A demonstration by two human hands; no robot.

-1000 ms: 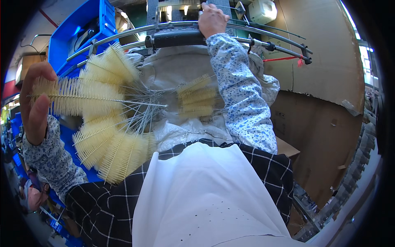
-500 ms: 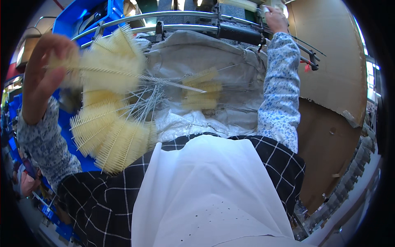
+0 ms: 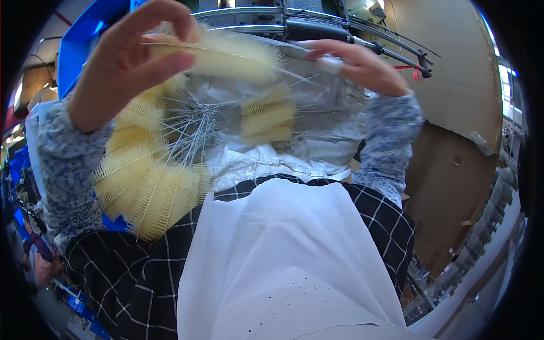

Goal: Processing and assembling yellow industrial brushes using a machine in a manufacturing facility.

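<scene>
Workbench area's cluttered: metal rails (image 3: 243, 28) with a black sleeve (image 3: 317, 32) run across 12 o'clock, a blue bin (image 3: 76, 48) sits at 10, brown cardboard (image 3: 453, 73) stands from 2 to 4. Clock centre = the whitish sheet (image 3: 323, 127) ahead of the person, 12 straight away from them. Left hand (image 3: 139, 62) is up at 10, thumb and fingers pinching one pale-yellow bristle brush (image 3: 232, 55) near its outer end. That brush lies across 11 to 12, above the sheet, twisted-wire stem pointing toward 1; bristles motion-blurred. Right hand (image 3: 360, 65) is at 2, palm down, fingers stretched toward the stem's tip, white wrap (image 3: 330, 64) on one digit; nothing visible in its grip. Can't tell if it touches the wire. Loose brushes (image 3: 133, 170) fan out from 7 to 10, bristles outward, wire stems (image 3: 195, 130) bunched inward. Smaller group of brushes (image 3: 269, 116) lies mid-sheet, bristle ends left, stems toward 3. White apron (image 3: 283, 249) over dark checked cloth (image 3: 136, 272) at 6.
</scene>
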